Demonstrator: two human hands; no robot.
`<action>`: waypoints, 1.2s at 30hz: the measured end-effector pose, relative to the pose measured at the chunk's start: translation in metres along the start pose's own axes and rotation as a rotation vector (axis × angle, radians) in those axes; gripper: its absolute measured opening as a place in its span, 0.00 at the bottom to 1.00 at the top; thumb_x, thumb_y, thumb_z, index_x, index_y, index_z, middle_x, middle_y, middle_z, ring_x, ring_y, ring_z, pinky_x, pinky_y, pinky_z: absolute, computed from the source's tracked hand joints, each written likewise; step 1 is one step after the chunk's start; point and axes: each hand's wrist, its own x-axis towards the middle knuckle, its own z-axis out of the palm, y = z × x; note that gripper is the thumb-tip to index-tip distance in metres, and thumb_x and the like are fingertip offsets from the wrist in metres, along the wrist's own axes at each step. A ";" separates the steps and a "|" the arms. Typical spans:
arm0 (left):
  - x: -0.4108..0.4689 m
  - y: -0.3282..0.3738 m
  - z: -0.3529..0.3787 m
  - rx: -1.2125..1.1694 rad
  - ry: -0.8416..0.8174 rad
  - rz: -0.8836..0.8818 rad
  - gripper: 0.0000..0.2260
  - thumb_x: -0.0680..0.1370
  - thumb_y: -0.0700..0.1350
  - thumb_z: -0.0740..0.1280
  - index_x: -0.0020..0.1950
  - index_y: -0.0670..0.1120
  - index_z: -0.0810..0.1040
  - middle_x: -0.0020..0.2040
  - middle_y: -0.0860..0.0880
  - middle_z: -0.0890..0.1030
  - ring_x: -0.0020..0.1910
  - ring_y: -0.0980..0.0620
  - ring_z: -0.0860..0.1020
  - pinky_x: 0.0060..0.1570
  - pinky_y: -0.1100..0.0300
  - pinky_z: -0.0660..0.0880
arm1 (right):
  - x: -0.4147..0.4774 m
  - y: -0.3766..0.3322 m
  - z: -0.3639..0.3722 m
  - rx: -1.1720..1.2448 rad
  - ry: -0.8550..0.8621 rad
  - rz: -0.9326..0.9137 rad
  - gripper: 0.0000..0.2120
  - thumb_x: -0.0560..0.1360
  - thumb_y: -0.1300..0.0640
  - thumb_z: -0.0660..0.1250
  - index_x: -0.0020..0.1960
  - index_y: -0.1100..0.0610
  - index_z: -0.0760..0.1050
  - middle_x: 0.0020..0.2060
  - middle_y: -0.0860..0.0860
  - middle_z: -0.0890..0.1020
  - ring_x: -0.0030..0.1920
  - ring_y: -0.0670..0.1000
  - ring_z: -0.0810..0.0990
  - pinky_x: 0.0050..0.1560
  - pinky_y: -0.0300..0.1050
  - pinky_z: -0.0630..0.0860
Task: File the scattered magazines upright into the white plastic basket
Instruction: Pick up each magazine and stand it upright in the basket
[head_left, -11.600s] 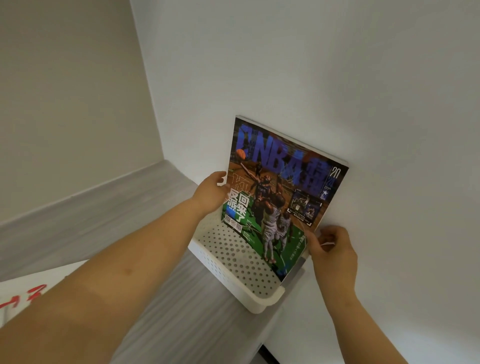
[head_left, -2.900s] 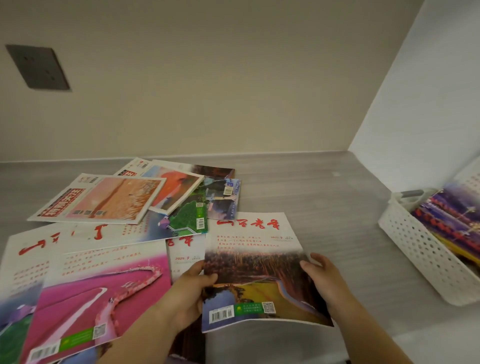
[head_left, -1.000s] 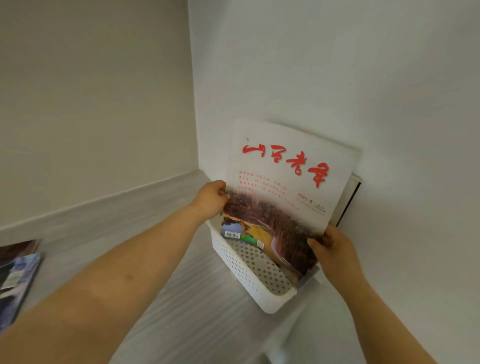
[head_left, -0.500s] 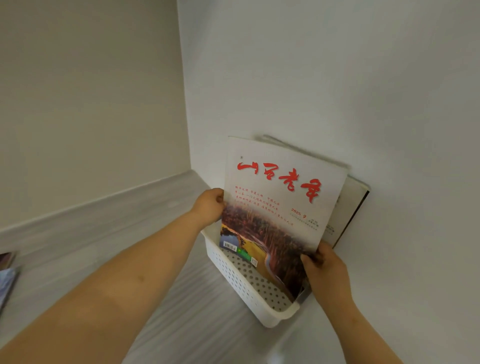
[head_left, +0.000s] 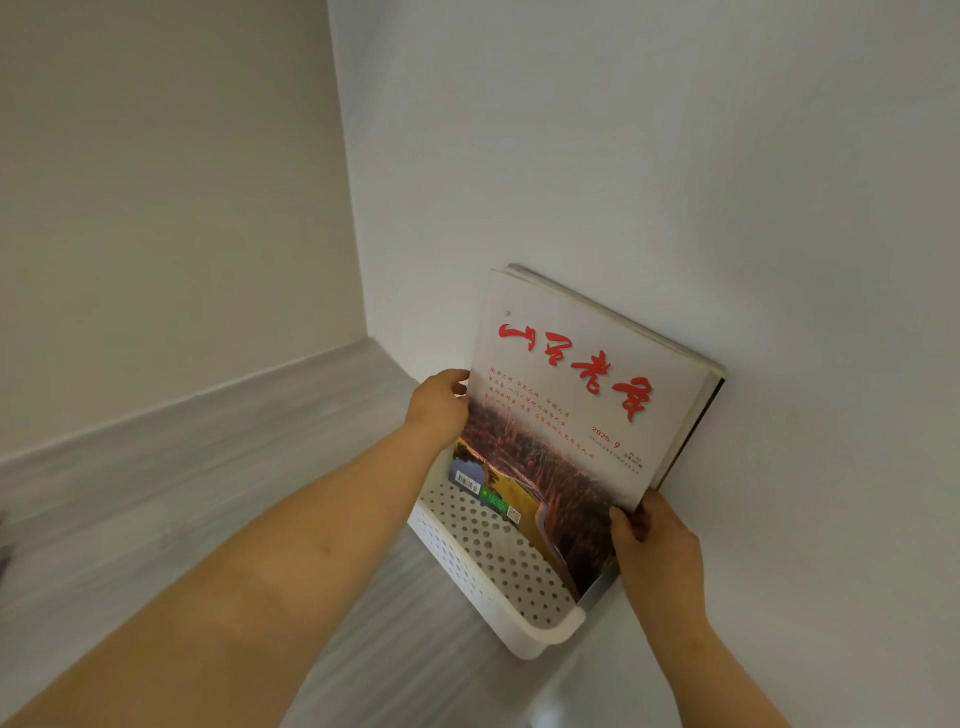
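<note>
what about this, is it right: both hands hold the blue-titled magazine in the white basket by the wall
No: the title is red, not blue. In the head view, the left hand and right hand hold the red-titled magazine in the white basket by the wall.

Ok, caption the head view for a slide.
Left hand and right hand stand a red-titled magazine in the white basket, against other magazines by the wall.
</note>
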 end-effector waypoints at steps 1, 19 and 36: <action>0.000 0.000 0.003 -0.013 0.002 -0.007 0.19 0.77 0.34 0.56 0.67 0.41 0.68 0.65 0.40 0.74 0.63 0.41 0.72 0.65 0.48 0.70 | 0.001 0.000 -0.001 0.006 0.004 -0.004 0.12 0.73 0.63 0.62 0.56 0.62 0.73 0.49 0.61 0.82 0.48 0.61 0.80 0.43 0.42 0.71; 0.001 0.005 0.028 -0.007 -0.099 0.014 0.17 0.79 0.38 0.53 0.68 0.41 0.63 0.69 0.41 0.69 0.68 0.42 0.67 0.66 0.52 0.65 | 0.006 0.007 -0.016 -0.123 0.120 -0.028 0.14 0.72 0.50 0.64 0.37 0.61 0.76 0.31 0.58 0.81 0.34 0.59 0.77 0.36 0.45 0.71; -0.051 -0.049 -0.006 0.050 0.105 -0.018 0.14 0.77 0.37 0.59 0.61 0.43 0.74 0.65 0.44 0.75 0.64 0.47 0.72 0.59 0.62 0.67 | -0.014 0.006 -0.022 0.032 0.018 -0.052 0.04 0.72 0.58 0.66 0.39 0.53 0.71 0.33 0.53 0.76 0.35 0.53 0.73 0.38 0.44 0.65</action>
